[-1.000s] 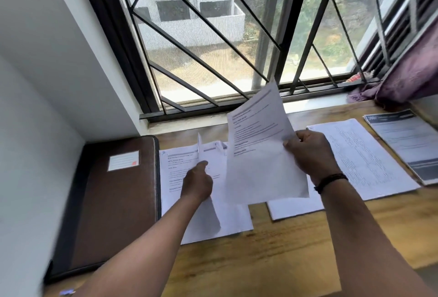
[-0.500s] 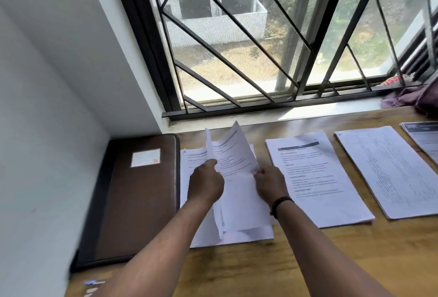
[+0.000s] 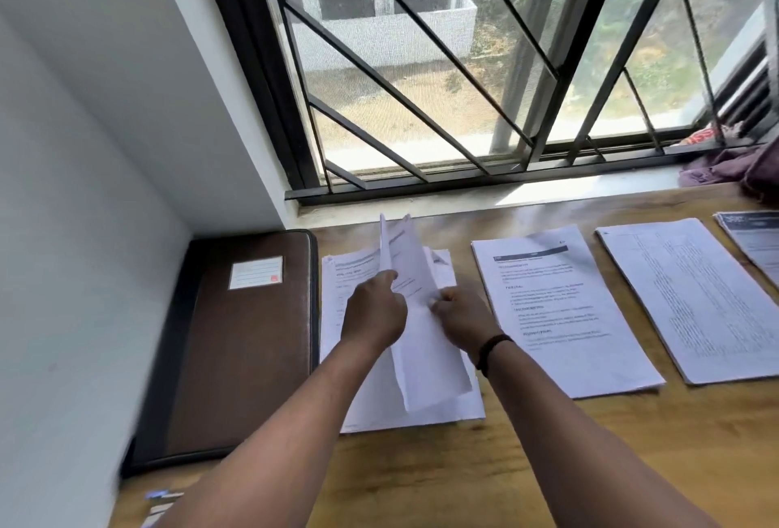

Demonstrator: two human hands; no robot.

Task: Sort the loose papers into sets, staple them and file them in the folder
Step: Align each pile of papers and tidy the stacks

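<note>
Both hands, left hand (image 3: 373,312) and right hand (image 3: 459,317), pinch thin, floppy white sheets (image 3: 415,317) mid-edge, just right of the brown leather folder (image 3: 236,342) — light, easily creased.

Bright daylight is pouring in through the black-barred window (image 3: 484,76) at the far side, washing out the pale sill and glaring off the far strip of the wooden worktop (image 3: 484,464). The white wall (image 3: 84,190) at left is sitting in soft shade. Wide-angle bending is curving the edges, and motion blur is smearing the near left corner.
</note>
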